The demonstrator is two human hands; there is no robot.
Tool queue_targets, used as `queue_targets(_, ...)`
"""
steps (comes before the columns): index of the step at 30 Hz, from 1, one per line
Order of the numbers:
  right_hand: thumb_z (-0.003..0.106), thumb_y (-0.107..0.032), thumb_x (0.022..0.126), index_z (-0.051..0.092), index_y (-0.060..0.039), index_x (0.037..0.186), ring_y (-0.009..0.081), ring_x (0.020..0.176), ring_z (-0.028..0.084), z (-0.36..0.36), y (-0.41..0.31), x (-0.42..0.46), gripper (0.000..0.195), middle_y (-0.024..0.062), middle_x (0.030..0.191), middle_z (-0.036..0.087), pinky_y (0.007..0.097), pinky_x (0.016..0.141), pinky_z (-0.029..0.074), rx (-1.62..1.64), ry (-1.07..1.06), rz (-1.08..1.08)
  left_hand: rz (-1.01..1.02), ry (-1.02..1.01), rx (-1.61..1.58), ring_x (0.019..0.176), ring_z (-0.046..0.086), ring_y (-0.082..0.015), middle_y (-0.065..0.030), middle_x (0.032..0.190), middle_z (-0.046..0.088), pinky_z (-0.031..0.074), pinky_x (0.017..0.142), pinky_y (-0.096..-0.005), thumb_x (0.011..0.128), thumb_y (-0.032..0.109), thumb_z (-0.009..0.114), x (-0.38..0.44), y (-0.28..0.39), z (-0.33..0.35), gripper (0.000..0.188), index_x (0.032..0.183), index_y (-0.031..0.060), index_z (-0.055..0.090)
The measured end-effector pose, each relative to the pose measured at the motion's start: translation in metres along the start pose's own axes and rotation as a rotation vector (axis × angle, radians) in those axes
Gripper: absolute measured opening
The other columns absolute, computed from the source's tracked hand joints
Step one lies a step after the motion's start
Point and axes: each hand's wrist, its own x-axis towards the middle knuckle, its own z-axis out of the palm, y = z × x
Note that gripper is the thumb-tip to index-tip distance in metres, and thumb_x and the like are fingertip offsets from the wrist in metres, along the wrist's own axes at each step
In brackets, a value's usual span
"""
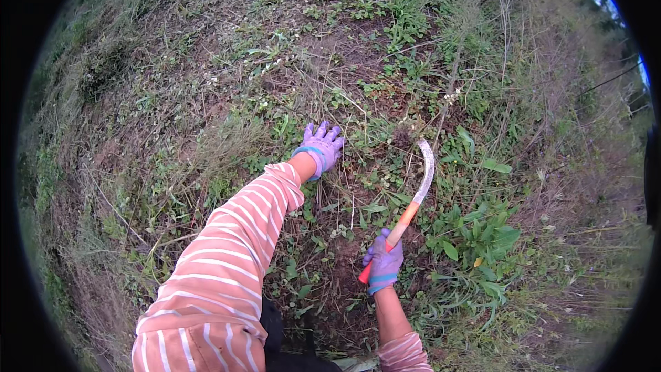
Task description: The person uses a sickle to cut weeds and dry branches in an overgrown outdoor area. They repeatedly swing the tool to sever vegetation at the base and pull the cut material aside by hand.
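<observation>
My right hand point(384, 261), in a purple work glove with a blue cuff, grips the handle of a sickle point(424, 175). Its wooden handle is painted red and orange, and the worn, curved blade points up and away from me over low weeds. My left hand point(321, 149), gloved the same way, reaches further out with its fingers spread just over or on the ground plants point(361, 165); I cannot tell whether it touches them. Nothing shows in its grasp, though its palm side is hidden. Dry stalks lie between the two hands.
A broad-leaved green plant point(485, 237) grows right of the sickle. Tall dry grass point(563, 129) stands along the right side. Cut-looking dry grass point(227, 144) lies left of my left hand. Bare soil point(348, 263) shows near my dark-clad legs point(294, 361).
</observation>
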Motion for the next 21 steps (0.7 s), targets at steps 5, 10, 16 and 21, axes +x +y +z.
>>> queue_targets(5,0.057,-0.018,0.089,0.047,-0.0063,0.1,0.0149,0.044,0.049,0.023,-0.098,0.147,0.019,0.0038,0.063,0.049,0.0286,0.038,0.045,0.08,-0.042,0.004,-0.002,-0.021,0.022,0.141,0.018,-0.0322,-0.0057,0.152,0.025,0.011,0.111,-0.0577,0.093,0.036,0.042,0.005,0.009,-0.007,0.051,0.142,0.0234,0.036)
queue_targets(10,0.052,-0.016,0.089,0.042,-0.0049,0.09,0.0162,0.043,0.051,0.038,-0.086,0.135,0.015,0.0051,0.062,0.05,0.0307,0.035,0.044,-0.282,-0.007,0.083,0.005,-0.034,0.006,0.141,0.018,-0.0326,-0.0074,0.152,0.026,0.013,0.111,-0.0584,0.093,0.036,0.044,0.008,0.005,-0.001,0.051,0.142,0.0232,0.036)
queue_targets(16,0.058,-0.022,0.09,0.048,-0.0052,0.103,0.0136,0.042,0.049,-0.031,0.029,-0.036,0.024,0.0039,0.061,0.051,0.0285,0.037,0.043,-0.182,-0.103,0.243,0.016,-0.04,-0.012,0.141,0.018,-0.0329,-0.0077,0.152,0.025,0.014,0.11,-0.059,0.092,0.037,0.046,0.002,0.004,-0.01,0.053,0.141,0.02,0.036)
queue_targets(21,0.057,-0.021,0.091,0.05,-0.0065,0.108,0.013,0.042,0.048,-0.007,-0.007,-0.003,0.023,0.0024,0.061,0.049,0.0276,0.037,0.042,0.009,-0.042,0.094,0.002,-0.051,0.024,0.141,0.018,-0.0336,-0.0085,0.152,0.024,0.013,0.111,-0.059,0.092,0.038,0.046,0.003,0.001,-0.004,0.055,0.142,0.0187,0.036)
